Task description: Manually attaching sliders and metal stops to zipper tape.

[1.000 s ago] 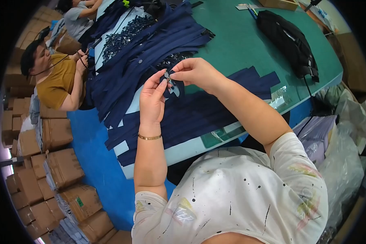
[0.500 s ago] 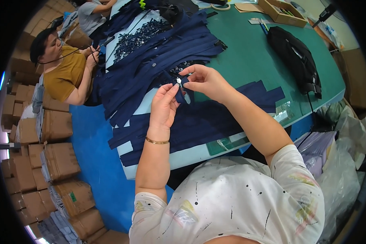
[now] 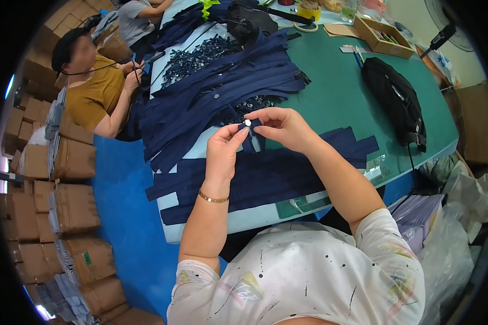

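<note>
My left hand (image 3: 222, 150) pinches one side of a navy fabric strip (image 3: 248, 144) that looks like zipper tape. A small shiny white piece (image 3: 248, 123) sits on the strip between my two hands. My right hand (image 3: 288, 129) grips the strip on the other side, thumb and forefinger closed, near a pile of small dark parts (image 3: 257, 103). Part of the strip dangles below my fingers. Long navy strips (image 3: 211, 100) lie stacked just beyond my hands, and another navy stack (image 3: 276, 168) lies beneath my wrists, on the nearer table edge.
A black bag (image 3: 394, 97) lies on the green table (image 3: 331, 103) at the right. Behind it stand a wooden tray (image 3: 382, 38) and a fan. A larger heap of small dark pieces (image 3: 200, 59) is at the back left. Co-workers (image 3: 100, 97) sit left, near stacked cartons (image 3: 78, 203).
The view has shifted, so the table appears lower. My hands now hold the strip more level, with the white piece facing up; before, it hung in a loop.
</note>
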`<move>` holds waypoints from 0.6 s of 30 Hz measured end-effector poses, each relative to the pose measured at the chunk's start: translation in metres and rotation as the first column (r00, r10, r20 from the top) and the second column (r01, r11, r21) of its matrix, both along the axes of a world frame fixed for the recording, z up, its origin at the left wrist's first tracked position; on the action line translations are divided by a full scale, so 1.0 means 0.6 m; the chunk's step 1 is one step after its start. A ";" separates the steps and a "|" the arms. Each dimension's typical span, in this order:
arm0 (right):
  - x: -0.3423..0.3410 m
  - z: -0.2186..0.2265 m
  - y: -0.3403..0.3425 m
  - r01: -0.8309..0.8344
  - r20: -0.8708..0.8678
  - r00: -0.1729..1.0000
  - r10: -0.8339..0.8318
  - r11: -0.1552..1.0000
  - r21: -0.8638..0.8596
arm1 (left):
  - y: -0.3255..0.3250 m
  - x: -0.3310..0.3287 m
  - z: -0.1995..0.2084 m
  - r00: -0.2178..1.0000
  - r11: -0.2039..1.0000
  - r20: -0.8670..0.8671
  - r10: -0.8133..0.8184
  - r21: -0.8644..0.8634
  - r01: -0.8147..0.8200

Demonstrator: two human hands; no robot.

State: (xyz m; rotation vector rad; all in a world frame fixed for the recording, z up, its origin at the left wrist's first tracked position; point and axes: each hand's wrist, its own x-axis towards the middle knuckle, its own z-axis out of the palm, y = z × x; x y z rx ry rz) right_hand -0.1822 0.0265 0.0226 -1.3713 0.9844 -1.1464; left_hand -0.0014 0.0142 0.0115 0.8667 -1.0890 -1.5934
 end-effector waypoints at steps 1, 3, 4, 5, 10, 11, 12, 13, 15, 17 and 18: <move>0.000 0.002 0.001 0.002 0.009 1.000 -0.002 1.000 0.016 | 0.001 -0.001 0.002 1.000 1.000 0.013 0.006 -0.011 -0.006; -0.001 0.004 0.000 0.001 0.016 1.000 -0.002 1.000 0.031 | 0.000 -0.001 -0.001 1.000 1.000 0.007 0.005 -0.017 -0.005; -0.002 0.004 0.000 -0.001 0.002 1.000 0.001 1.000 0.023 | 0.000 -0.001 -0.002 1.000 1.000 0.004 0.001 -0.022 -0.001; -0.003 0.004 0.000 -0.004 -0.011 1.000 0.004 1.000 0.016 | 0.000 -0.002 -0.001 1.000 1.000 0.002 0.003 -0.023 -0.003; -0.005 0.007 0.002 0.004 0.007 1.000 -0.004 1.000 0.020 | 0.005 -0.007 0.003 0.999 0.999 0.037 0.022 -0.050 -0.020; -0.006 0.008 0.002 0.006 0.012 1.000 -0.006 1.000 0.024 | 0.004 -0.006 0.002 0.999 0.998 0.035 0.024 -0.052 -0.022; -0.006 0.008 0.002 0.003 0.010 1.000 -0.003 1.000 0.022 | 0.005 -0.004 -0.001 0.999 0.999 0.046 0.010 -0.052 -0.008; -0.005 0.007 0.003 -0.002 0.021 1.000 0.002 0.999 0.032 | 0.005 -0.002 -0.002 0.998 0.999 0.056 -0.003 -0.051 0.006; -0.005 0.007 0.002 -0.008 0.030 1.000 0.007 0.999 0.042 | 0.005 -0.001 -0.003 0.998 0.999 0.056 -0.003 -0.053 0.006; -0.005 0.008 0.002 -0.010 0.034 0.999 0.009 0.999 0.045 | 0.007 0.000 -0.002 0.998 0.999 0.055 -0.005 -0.053 0.008; -0.006 0.007 0.002 -0.010 0.032 0.999 0.009 0.999 0.045 | 0.008 -0.001 0.001 0.998 0.999 0.061 -0.018 -0.045 0.021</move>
